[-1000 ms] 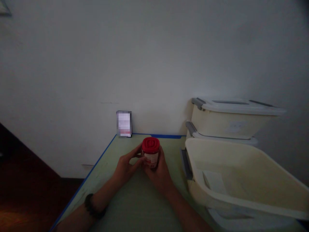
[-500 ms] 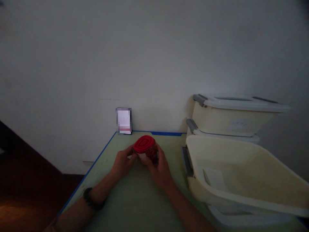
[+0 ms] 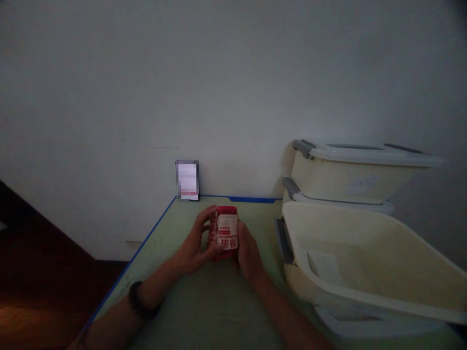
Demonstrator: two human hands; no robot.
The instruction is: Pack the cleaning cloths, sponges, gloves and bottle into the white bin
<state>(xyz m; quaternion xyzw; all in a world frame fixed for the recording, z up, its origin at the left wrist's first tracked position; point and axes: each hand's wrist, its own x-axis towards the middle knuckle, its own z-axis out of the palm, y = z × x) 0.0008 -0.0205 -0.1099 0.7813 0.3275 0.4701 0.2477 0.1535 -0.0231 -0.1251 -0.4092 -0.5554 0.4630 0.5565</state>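
Observation:
Between my two hands is a rolled red cloth in a red-and-white printed wrapper. Its pale label with red characters faces me, and the characters look upside down. My left hand grips its left side, thumb across the lower front of the label and fingers around the far side. Against the right side lies my right hand, its fingers closed along the roll and partly hidden. The roll is held over the green tabletop, and whether it rests on it I cannot tell.
A phone with a lit, blurred screen leans against the wall at the table's far left corner. To the right stands an open cream bin with a pale flat item inside. Behind it, lidded bins are stacked.
The roll has been turned: its spiral end faced up before, and now its labelled side faces me. My left hand has shifted its hold, with fingers higher around the far side.

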